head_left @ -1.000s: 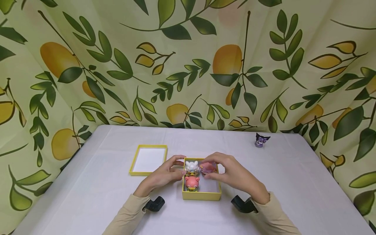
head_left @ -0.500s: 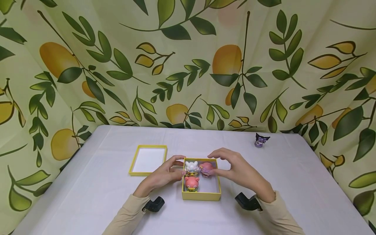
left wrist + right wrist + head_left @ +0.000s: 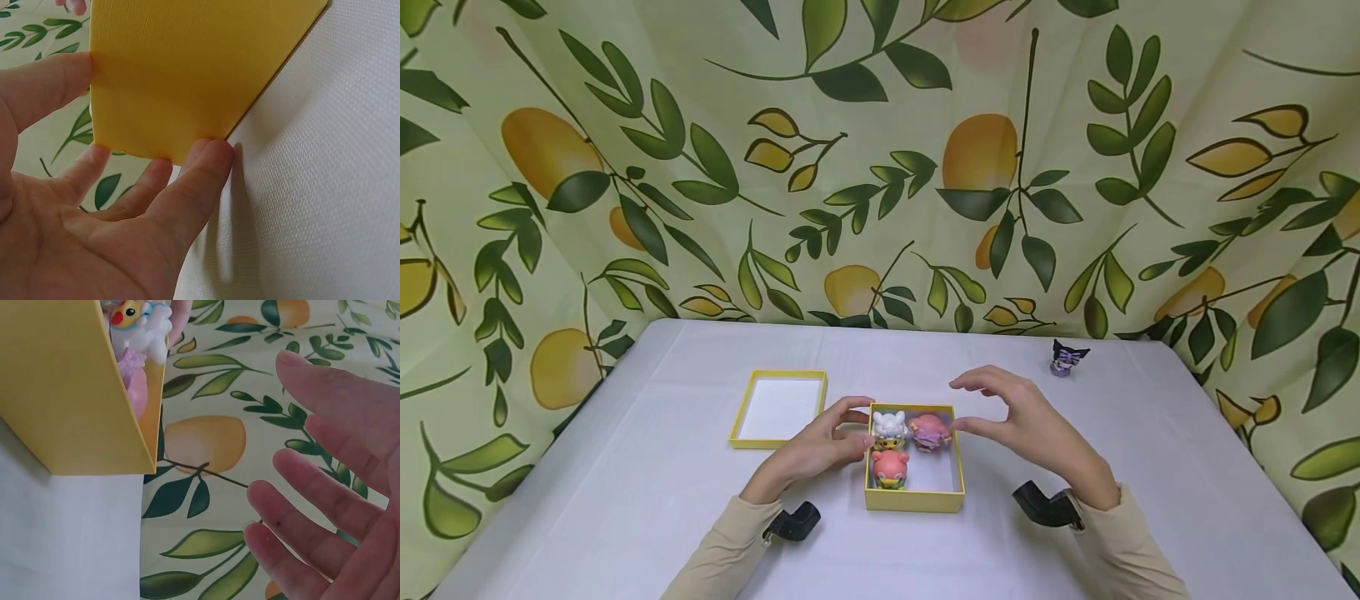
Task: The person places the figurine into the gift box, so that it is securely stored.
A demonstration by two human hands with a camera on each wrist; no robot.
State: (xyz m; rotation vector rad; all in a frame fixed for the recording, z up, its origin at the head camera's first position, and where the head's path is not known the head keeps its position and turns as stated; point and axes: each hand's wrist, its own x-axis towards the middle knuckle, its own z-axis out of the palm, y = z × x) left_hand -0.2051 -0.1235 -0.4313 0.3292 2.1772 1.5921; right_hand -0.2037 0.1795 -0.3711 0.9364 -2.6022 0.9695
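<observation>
On the table sits an open yellow box (image 3: 914, 501). Inside, at its back left, is a white-hooded figure (image 3: 890, 425), a pink-hooded one (image 3: 891, 468) in front of it, and a pink and purple figure (image 3: 929, 432) at the back right. My left hand (image 3: 812, 446) holds the box's left side and back corner; in the left wrist view its fingers press the yellow wall (image 3: 181, 75). Just right of the box, my right hand (image 3: 1037, 429) is empty, thumb and fingers spread. The right wrist view shows this hand (image 3: 337, 481) apart from the box (image 3: 69, 394).
A shallow yellow-rimmed lid (image 3: 778, 408) with a white inside lies left of the box. A small black and purple figure (image 3: 1066, 358) stands near the table's back right. Behind the table (image 3: 647, 467) hangs a leaf-and-fruit patterned curtain (image 3: 880, 208).
My right hand has let go of the pink and purple figure, which stays in the box, and has moved right, away from it. My left hand keeps its place.
</observation>
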